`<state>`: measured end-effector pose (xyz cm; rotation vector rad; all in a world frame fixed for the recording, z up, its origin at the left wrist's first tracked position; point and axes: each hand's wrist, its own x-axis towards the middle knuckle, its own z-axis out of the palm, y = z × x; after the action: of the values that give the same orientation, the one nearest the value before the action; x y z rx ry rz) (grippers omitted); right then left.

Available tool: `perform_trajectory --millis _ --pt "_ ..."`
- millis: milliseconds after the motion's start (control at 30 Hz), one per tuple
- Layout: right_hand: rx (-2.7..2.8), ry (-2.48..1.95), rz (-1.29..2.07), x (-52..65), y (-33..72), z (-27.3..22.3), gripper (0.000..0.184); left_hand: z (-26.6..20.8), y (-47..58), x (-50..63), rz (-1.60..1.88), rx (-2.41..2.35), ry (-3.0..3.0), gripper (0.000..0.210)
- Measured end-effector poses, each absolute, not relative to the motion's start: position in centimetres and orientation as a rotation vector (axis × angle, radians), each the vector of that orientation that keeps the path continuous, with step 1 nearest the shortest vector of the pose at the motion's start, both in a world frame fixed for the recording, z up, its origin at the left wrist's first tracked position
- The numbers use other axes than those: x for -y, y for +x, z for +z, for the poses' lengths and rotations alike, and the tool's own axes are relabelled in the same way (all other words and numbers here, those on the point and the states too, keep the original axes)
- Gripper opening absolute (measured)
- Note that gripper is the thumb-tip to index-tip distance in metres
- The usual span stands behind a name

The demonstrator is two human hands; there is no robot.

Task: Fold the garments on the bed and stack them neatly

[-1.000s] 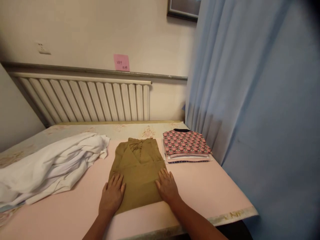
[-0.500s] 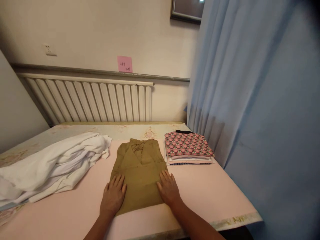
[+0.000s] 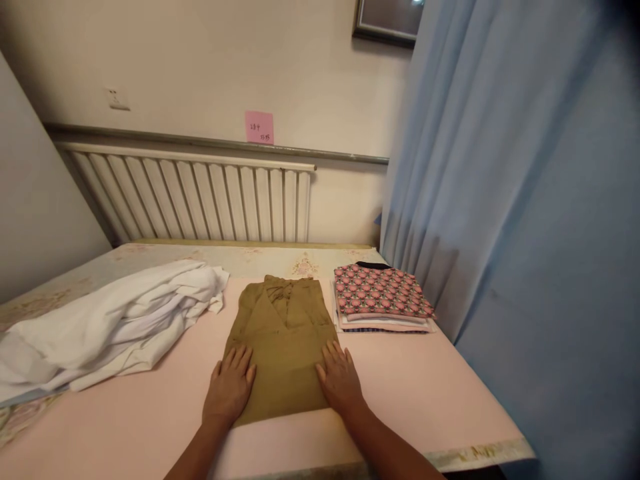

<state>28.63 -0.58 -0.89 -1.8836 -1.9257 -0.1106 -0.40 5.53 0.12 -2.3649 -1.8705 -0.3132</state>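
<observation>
On cloth, garment lengthwise, gathers toward radiator

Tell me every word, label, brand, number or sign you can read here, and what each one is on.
"2?4": upper handwritten line on the pink note on the wall; the middle mark is unclear.
Lower line, same note: too small and blurred to read.
No text can be made out on the olive garment, patterned folded garment or white cloth.
</observation>
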Motion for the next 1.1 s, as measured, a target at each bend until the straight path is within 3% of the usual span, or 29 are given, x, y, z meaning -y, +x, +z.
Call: perform_trajectory --millis 1100 --pt "1.949 -1.902 -0.118 1.02 28.29 -0.11 0.046 0.80 -0.29 -5.04 -0.374 1.879 -2.377 0.052"
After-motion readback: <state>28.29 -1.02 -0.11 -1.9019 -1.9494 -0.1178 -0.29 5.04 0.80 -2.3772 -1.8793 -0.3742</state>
